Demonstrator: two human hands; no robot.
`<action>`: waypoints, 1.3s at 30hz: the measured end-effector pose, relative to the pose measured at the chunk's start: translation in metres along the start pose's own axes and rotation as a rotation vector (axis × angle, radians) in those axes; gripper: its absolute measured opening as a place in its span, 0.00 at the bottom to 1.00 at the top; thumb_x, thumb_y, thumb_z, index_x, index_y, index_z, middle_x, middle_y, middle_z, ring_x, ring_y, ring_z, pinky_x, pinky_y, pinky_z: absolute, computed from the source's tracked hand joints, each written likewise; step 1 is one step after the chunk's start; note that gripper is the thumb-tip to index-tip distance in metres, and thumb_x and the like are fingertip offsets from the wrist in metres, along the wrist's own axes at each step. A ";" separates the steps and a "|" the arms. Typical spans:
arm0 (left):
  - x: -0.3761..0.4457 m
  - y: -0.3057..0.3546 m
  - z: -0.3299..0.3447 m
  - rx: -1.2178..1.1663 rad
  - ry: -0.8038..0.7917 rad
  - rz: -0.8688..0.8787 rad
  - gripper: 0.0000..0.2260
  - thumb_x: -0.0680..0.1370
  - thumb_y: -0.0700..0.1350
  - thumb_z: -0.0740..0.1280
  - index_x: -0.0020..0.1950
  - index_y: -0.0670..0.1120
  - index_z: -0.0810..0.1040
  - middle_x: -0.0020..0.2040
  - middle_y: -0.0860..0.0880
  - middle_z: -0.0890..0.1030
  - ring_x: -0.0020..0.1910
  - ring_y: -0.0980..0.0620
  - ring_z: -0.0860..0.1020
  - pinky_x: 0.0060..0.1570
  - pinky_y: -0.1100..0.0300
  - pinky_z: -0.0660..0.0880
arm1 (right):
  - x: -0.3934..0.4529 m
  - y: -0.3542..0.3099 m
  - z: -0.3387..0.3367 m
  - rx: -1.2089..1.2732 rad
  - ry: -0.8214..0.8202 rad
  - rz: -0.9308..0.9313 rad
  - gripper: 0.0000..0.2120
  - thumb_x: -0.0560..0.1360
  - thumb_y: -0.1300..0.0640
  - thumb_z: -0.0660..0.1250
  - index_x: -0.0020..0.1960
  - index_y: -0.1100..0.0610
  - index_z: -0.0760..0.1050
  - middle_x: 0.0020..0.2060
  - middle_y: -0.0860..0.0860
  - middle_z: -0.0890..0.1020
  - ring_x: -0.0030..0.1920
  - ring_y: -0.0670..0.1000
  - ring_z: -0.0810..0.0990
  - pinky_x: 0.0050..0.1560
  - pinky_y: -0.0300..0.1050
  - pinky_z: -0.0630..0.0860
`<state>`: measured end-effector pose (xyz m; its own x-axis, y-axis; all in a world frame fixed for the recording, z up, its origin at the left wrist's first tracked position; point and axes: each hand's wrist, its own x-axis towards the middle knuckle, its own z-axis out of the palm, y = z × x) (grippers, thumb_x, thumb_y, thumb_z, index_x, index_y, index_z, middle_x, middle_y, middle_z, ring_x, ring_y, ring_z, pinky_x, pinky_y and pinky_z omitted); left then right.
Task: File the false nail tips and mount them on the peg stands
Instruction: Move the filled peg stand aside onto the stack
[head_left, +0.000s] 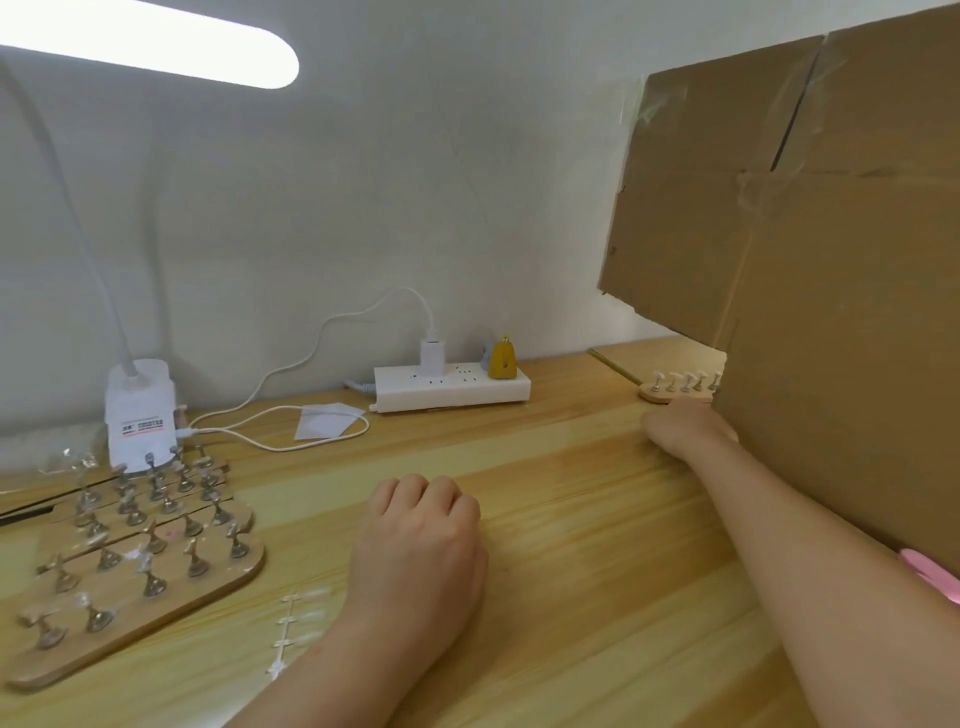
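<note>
Nail tips (298, 621): lying on their sprue near the tabletop's (571, 519) front edge, just beside the left wrist, waiting for filing.
Peg stands (140, 540): crowding the left edge, most pegs seemingly already carrying tips.
Small stand (680, 388): sitting at the back right, by the cardboard (805, 260).
Left hand (423, 540): resting mid-tabletop, fingers curling under, apparently holding nothing.
Right hand (685, 428): reaching toward the small stand, likely fetching it; fingers hidden, grip unclear.

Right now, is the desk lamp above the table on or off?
On. The lamp head at the top left glows bright white, and light falls on the wall and the wooden table.
</note>
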<state>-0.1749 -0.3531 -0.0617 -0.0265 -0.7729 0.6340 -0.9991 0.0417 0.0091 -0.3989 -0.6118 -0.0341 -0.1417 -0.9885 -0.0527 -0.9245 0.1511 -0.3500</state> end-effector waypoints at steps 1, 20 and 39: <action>0.000 0.000 0.000 0.009 -0.011 0.003 0.04 0.62 0.41 0.73 0.33 0.46 0.79 0.34 0.49 0.79 0.33 0.45 0.75 0.36 0.52 0.74 | -0.001 -0.002 0.001 0.015 -0.001 -0.001 0.19 0.70 0.50 0.58 0.55 0.59 0.75 0.47 0.54 0.80 0.46 0.54 0.78 0.42 0.45 0.74; -0.038 0.015 -0.032 -0.123 0.083 0.005 0.09 0.68 0.46 0.59 0.35 0.50 0.79 0.37 0.54 0.79 0.36 0.48 0.78 0.44 0.57 0.66 | -0.007 -0.023 -0.004 0.120 -0.152 -0.105 0.19 0.76 0.59 0.55 0.65 0.54 0.70 0.38 0.54 0.81 0.33 0.51 0.77 0.30 0.38 0.71; -0.036 0.018 -0.039 -0.022 -0.007 -0.023 0.01 0.67 0.44 0.70 0.36 0.47 0.80 0.39 0.50 0.80 0.37 0.46 0.78 0.41 0.54 0.76 | -0.073 -0.034 0.006 0.204 0.007 -0.260 0.29 0.73 0.53 0.61 0.72 0.56 0.59 0.54 0.53 0.77 0.51 0.56 0.77 0.47 0.50 0.76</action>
<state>-0.1904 -0.2995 -0.0543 -0.0034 -0.7782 0.6280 -0.9985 0.0371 0.0405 -0.3547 -0.5451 -0.0240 0.0868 -0.9938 0.0688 -0.8399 -0.1102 -0.5315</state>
